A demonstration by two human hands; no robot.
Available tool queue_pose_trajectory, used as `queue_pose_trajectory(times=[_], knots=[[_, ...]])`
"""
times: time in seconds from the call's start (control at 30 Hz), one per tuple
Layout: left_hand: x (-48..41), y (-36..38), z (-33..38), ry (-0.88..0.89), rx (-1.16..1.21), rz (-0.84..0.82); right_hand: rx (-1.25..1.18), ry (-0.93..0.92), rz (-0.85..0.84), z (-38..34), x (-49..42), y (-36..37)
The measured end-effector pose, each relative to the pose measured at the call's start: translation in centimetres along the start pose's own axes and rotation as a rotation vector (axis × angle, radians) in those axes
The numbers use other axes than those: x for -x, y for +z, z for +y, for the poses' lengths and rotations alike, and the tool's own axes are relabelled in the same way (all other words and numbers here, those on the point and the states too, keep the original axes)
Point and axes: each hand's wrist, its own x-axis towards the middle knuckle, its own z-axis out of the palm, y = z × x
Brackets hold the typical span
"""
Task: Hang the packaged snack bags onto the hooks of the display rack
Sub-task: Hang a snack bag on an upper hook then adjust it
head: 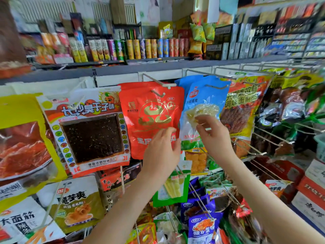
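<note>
A red snack bag (pixel 151 111) hangs from a white hook (pixel 158 81) of the display rack. Beside it on the right, a blue snack bag (pixel 202 103) with a clear window hangs from its own hook (pixel 215 86). My left hand (pixel 161 150) is raised in front of the red bag's lower right corner, fingers loosely curled; whether it touches the bag is unclear. My right hand (pixel 213 132) is up against the blue bag's clear window, fingertips at the bag, holding nothing that I can see.
More bags hang all around: a white and orange one (pixel 88 127) at left, a yellow one (pixel 244 106) at right, green and purple packs (pixel 200 226) below on long bare hooks. A shelf (pixel 123 67) with snack cans runs above. Cardboard boxes (pixel 309 194) stand at right.
</note>
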Motion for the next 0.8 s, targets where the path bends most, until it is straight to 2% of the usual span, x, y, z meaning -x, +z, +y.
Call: queue_pose_trajectory(times=[0.13,0.2,0.3,0.43,0.6,0.7,0.8], knots=[[-2.7,1.1,0.4,-0.079,0.146,-0.032,-0.021,0.221,0.184,2.7,-3.8,-1.1],[-3.6,1.8,0.7,-0.132,0.221,-0.071,-0.038,0.316,0.159,4.4,-5.0,-1.4],[-4.5,2.6,1.5,-0.177,0.287,-0.09,-0.199,0.412,0.027,4.6,-5.7,-1.6],[-4.6,3.4,2.8,-0.162,0.259,-0.115,-0.24,0.405,-0.024,4.8,-5.7,-1.8],[-4.1,4.1,5.0,-0.011,0.181,-0.014,-0.03,0.341,0.153,7.4,-5.6,-4.2],[-4.5,5.2,6.0,0.027,0.162,-0.04,0.035,0.374,0.313,9.0,-5.9,-6.9],[-4.7,6.4,7.0,0.03,0.164,-0.078,0.021,0.462,0.292,10.4,-6.3,-9.4]])
